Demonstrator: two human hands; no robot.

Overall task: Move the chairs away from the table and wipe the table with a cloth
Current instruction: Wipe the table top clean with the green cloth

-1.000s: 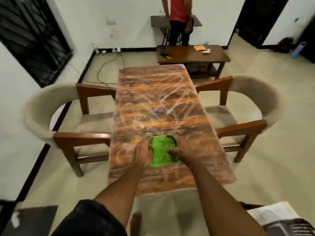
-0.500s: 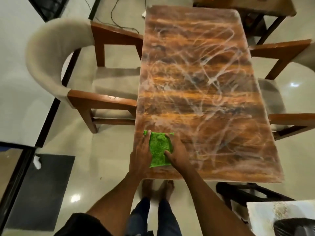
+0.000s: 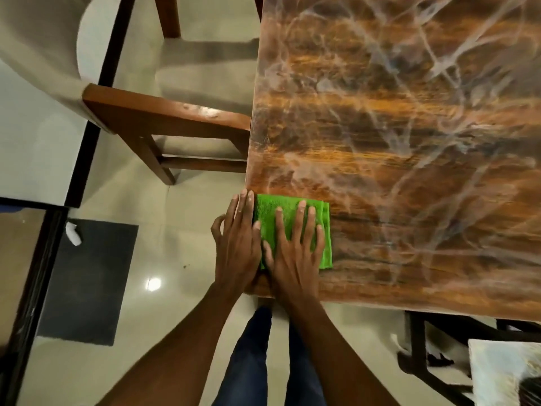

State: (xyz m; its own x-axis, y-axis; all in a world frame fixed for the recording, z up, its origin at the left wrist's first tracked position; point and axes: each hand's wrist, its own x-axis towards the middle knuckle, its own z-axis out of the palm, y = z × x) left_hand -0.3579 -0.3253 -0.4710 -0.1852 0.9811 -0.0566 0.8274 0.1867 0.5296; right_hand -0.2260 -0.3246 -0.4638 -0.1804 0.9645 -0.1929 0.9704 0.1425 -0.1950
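Step in hand: wiping, at the near left corner of the surface (image 3: pixel 409 142). Right hand (image 3: pixel 295 253) lies flat on the green cloth (image 3: pixel 292 213), fingers (image 3: pixel 301 218) straight, pressing. Left hand (image 3: pixel 237 247) rests at the surface edge, fingers extended, touching the cloth's left side. Cloth is folded, bright, nubby. Chair (image 3: pixel 164 118) stands against the surface; moving it looks undone. Next: push cloth forward across the streaks.

A folded green cloth (image 3: pixel 292 221) lies at the near left corner of the streaked, marble-patterned brown desk (image 3: pixel 409 142), pressed flat under two hands.
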